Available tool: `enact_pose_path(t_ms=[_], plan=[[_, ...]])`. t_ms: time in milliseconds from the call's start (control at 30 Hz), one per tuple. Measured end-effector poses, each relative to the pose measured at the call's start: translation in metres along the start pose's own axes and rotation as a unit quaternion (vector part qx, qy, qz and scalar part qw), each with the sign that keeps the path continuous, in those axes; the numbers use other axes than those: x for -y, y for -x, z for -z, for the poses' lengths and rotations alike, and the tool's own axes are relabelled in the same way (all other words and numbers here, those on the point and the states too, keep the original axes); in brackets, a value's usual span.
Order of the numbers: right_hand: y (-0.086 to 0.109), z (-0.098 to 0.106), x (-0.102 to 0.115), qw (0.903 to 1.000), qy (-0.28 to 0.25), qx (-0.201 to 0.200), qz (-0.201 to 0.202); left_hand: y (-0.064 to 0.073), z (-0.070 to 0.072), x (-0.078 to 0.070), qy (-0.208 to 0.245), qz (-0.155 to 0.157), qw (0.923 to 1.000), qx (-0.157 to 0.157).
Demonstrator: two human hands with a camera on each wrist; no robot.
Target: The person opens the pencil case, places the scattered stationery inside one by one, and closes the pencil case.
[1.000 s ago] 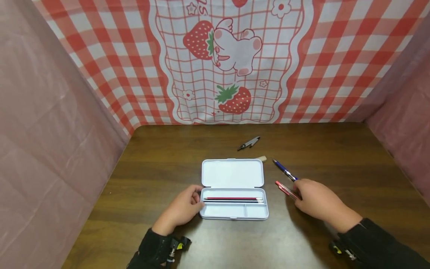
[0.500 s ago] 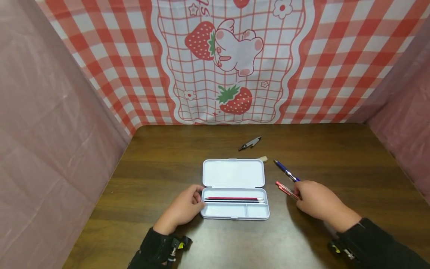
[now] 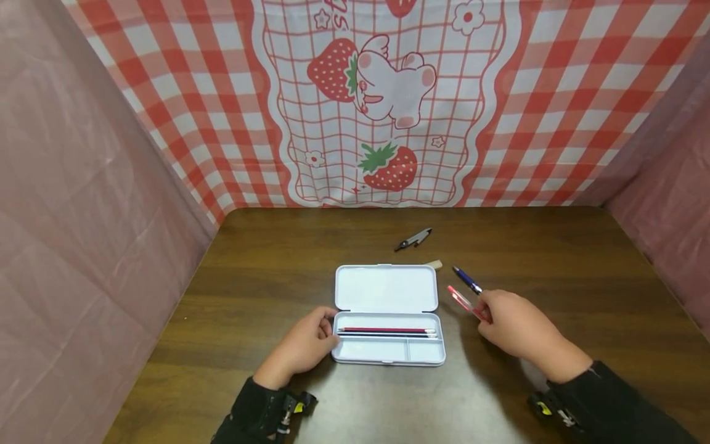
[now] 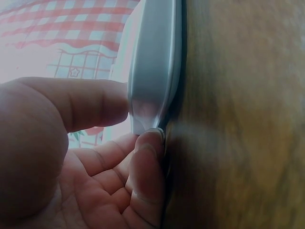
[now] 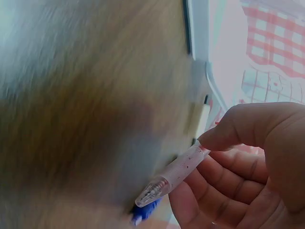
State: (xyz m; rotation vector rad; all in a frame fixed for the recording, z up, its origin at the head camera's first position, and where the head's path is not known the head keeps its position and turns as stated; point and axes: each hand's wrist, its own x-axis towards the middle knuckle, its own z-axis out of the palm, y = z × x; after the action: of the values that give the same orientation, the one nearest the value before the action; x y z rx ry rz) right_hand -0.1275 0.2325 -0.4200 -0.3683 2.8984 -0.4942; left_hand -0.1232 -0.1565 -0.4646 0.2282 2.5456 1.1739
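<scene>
Head: red pen (image 3: 465,302) in right hand (image 3: 516,324)

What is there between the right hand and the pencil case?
In the head view: the red pen, pinched by that right hand, then bare table.

Red-checked strawberry cloth (image 3: 383,102), pink drapes (image 3: 105,209), wooden table (image 3: 266,265)

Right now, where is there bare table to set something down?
The table is bare left of the white case and left hand, right of the blue pen beyond the right hand, and in front of the case. Crowded: around the case's far right corner, with compass, pale block, blue pen and held red pen.
</scene>
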Motion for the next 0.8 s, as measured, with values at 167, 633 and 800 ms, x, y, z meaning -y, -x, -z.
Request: enact_pose_path(t_ms=[167, 633, 800], plan=[[-0.003, -0.003, 0.012, 0.9999, -0.01, -0.01, 0.006, 0.0, 0.0, 0.0, -0.002, 0.002, 1.0, 0.002], [-0.012, -0.007, 0.066, 0.9947, -0.088, -0.042, 0.031, -0.001, -0.001, 0.002, 0.001, 0.004, 1.0, 0.001], [-0.015, -0.009, 0.082, 0.9925, -0.11, -0.04, 0.035, 0.0, -0.002, 0.003, 0.0, -0.017, 0.9999, -0.005]])
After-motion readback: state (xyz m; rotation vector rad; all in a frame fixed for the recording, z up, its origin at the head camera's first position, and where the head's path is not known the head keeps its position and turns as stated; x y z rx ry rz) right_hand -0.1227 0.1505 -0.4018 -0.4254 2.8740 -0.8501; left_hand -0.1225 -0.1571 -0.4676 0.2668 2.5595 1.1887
